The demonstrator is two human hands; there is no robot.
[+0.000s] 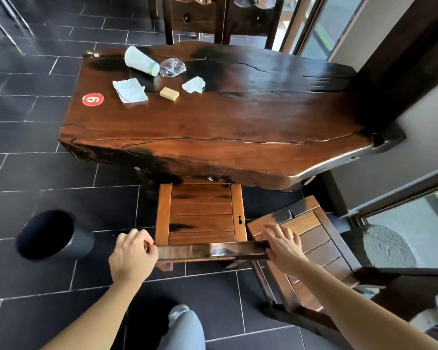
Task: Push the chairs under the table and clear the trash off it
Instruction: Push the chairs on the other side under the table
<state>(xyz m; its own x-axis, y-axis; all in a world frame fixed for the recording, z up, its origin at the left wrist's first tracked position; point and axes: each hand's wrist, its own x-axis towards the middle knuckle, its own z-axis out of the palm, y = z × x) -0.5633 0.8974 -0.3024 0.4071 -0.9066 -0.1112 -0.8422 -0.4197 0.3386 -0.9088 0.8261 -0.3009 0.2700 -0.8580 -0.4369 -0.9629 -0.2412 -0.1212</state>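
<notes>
Both hands, left (133, 256) and right (283, 245), grip the chair (200, 215) back; bin (52, 234) (interior dark) and tipped cup (141, 61) show no contents.

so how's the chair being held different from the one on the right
The held chair stands square to the table, its seat front already under the edge; the right chair sits angled and clear of the table. The left hand and right hand grip the held chair's top rail; nobody grips the right chair. Both are matching wooden slat-seat chairs.
</notes>
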